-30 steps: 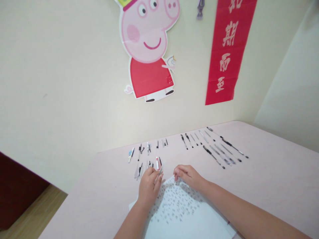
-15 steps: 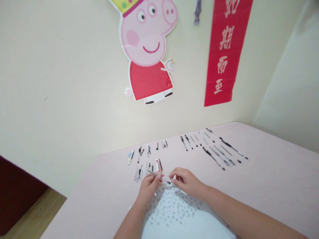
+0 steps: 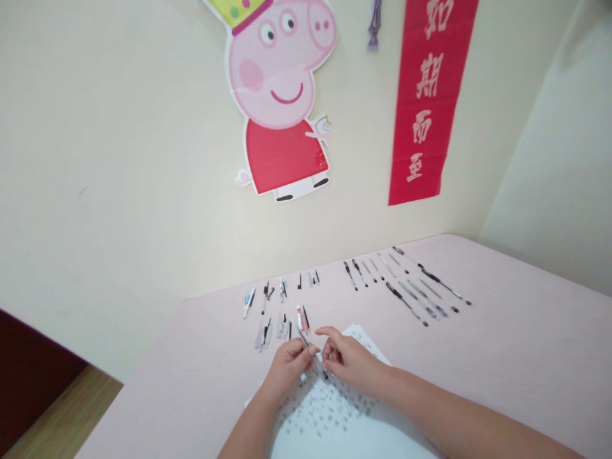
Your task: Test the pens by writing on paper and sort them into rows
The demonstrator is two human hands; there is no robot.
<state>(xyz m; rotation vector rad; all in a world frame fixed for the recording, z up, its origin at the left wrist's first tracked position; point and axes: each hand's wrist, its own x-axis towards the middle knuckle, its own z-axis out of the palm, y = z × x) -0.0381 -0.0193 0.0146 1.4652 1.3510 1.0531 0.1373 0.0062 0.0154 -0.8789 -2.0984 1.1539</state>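
A slim pen (image 3: 313, 360) is pinched between the fingers of the left hand (image 3: 287, 366) and the right hand (image 3: 347, 358), both closed on it, just above the near-left part of a printed sheet (image 3: 344, 414) lying on the pink bench (image 3: 526, 357). Beyond the sheet, short pen parts (image 3: 282, 306) are laid out; a row of whole pens (image 3: 406, 287) is set beyond it to the right.

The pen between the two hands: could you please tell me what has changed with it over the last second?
A second ago both hands rested on the printed sheet with no pen lifted. Since then the left hand has picked up a pen from the group nearby, and the right hand has come to its other end, both drawing nearer. The rows of pens on the pink table stayed put.
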